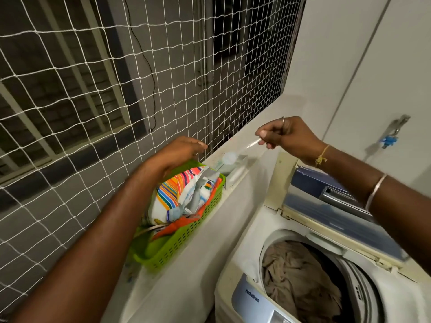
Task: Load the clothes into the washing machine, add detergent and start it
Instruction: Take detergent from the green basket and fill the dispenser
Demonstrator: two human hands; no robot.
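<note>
Pinching a clear plastic wrapper (pixel 253 143), blurred, the right hand (pixel 285 136) hangs above the ledge's (pixel 210 229) far end, fingers curled on it. Left hand (pixel 180 150) over the green basket's (pixel 186 241) far end, fingers bent downward; grip cannot be told. Striped detergent packet (pixel 168 197) lies in the basket, on the ledge. Brown clothes (pixel 298 280) in the washing machine (pixel 245 243), lid up.

White netting (pixel 140 89) stretched right across the opening. Beyond it was a grey tiled wall (pixel 177 73) and a barred window (pixel 60 94), dim out there. A white ledge (pixel 191 271) ran below, and a tap (pixel 394 131) was fixed to the pale wall (pixel 349 54) on the right.
</note>
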